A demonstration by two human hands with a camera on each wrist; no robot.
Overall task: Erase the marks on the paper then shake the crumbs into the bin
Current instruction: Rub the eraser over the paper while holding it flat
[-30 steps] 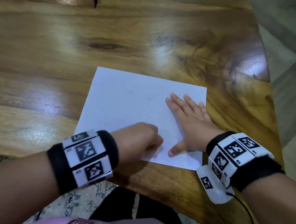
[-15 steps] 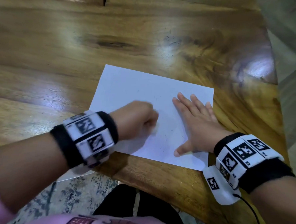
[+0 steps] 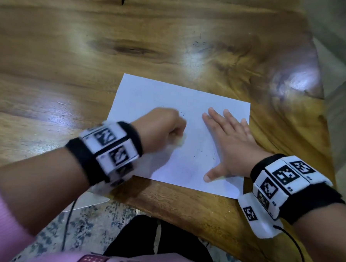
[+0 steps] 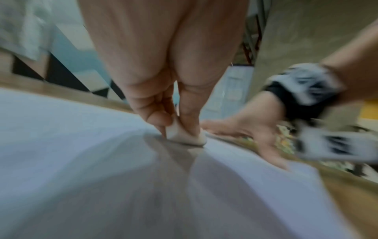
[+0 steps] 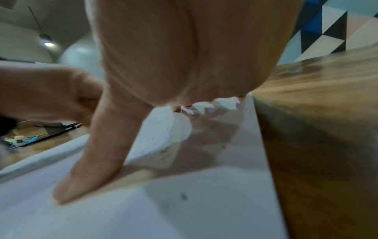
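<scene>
The paper lies at the table's near right corner, right hand flat on it. Left hand pinches an eraser, apparently mid-rub; short, light strokes toward the remaining specks would avoid creasing.

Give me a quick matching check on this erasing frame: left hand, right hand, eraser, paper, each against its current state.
Things:
1. left hand
2. right hand
3. eraser
4. paper

States:
A. lies flat on the wooden table
B. pressed flat, fingers spread, pinning the sheet
C. pinches a small pale block
D. tip down against the sheet

Pairs: 1-C, 2-B, 3-D, 4-A
</scene>
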